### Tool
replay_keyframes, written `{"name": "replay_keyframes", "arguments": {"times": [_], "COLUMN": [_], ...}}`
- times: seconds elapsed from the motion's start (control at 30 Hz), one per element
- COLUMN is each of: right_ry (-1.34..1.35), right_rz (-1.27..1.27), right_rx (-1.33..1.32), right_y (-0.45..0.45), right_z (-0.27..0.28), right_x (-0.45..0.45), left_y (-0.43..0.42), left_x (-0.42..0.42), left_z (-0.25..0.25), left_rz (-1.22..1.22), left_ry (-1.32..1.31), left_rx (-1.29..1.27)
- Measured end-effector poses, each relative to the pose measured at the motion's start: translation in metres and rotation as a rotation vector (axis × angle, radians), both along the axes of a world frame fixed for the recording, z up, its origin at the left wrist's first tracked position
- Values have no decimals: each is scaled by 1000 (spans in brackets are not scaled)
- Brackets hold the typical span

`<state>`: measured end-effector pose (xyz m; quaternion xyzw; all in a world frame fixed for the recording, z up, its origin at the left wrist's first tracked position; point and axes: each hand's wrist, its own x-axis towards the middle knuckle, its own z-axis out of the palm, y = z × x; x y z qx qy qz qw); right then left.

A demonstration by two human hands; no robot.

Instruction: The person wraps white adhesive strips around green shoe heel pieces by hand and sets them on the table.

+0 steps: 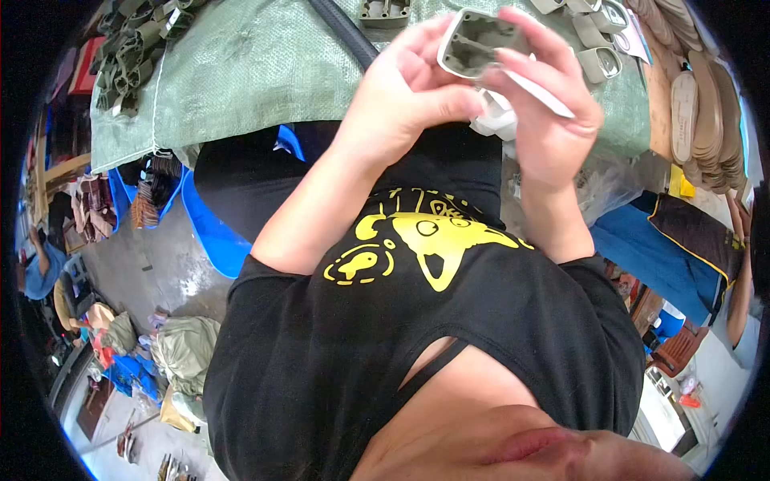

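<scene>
Both my hands are raised over the near edge of the green-covered table. Between them is a hollow grey-green plastic piece (484, 44) with a pale rim, which looks like a shoe heel. Its open side faces me, showing ribs and small round posts. My left hand (405, 92) grips it from the left, thumb stretched out underneath. My right hand (553, 108) has its fingers closed around the right end, slightly blurred. A thin white flat piece (537, 90) lies along my right fingers. Something white and crumpled (496, 118) shows below, between the hands; its kind is unclear.
Dark green hollow pieces (132, 68) are heaped at the left on the woven green sheet (241, 72). Pale hollow pieces (600, 64) stand at the right, beside stacked insoles (706, 112). A black tube (341, 30) lies behind my left hand. Another person's arm (739, 280) shows far right.
</scene>
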<state>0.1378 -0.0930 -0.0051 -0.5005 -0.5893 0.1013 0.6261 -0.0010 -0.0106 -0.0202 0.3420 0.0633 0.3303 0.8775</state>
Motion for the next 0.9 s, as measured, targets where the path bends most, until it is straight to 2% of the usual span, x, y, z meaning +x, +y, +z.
{"name": "replay_keyframes", "arguments": {"times": [0.03,0.07,0.1,0.2,0.3,0.37,0.43,0.5,0.6,0.63,0.67,0.77,0.83,0.9], "right_ry": [-224,-196,-168,303,424,430,437,446,26,-123,-390,-607,-570,-542], "right_rz": [-77,-45,-10,59,42,-100,-27,259,102,29,-70,-100,-57,-30], "right_rx": [-7,11,32,-97,-142,-93,-140,-285,-80,-24,108,288,306,262], "right_y": [-1,0,-1,-7,-4,6,5,-4,-3,-3,-3,-7,-8,-8], "right_z": [3,-1,-3,-2,3,23,23,12,14,17,17,26,30,36], "right_x": [-4,0,3,-2,-3,-16,-8,21,17,17,21,20,18,21], "left_y": [0,-2,-5,-10,-14,-16,-17,-18,-2,-1,1,0,-2,2], "left_x": [-2,0,1,1,3,0,1,5,-4,-6,-7,-9,-8,-14], "left_z": [1,0,2,3,1,4,4,3,0,2,6,8,9,15], "left_rz": [-34,70,113,187,237,229,229,233,477,419,364,230,144,243], "left_ry": [14,210,249,347,316,311,246,125,371,365,360,289,222,386], "left_rx": [88,179,199,310,379,360,314,236,801,775,750,584,445,758]}}
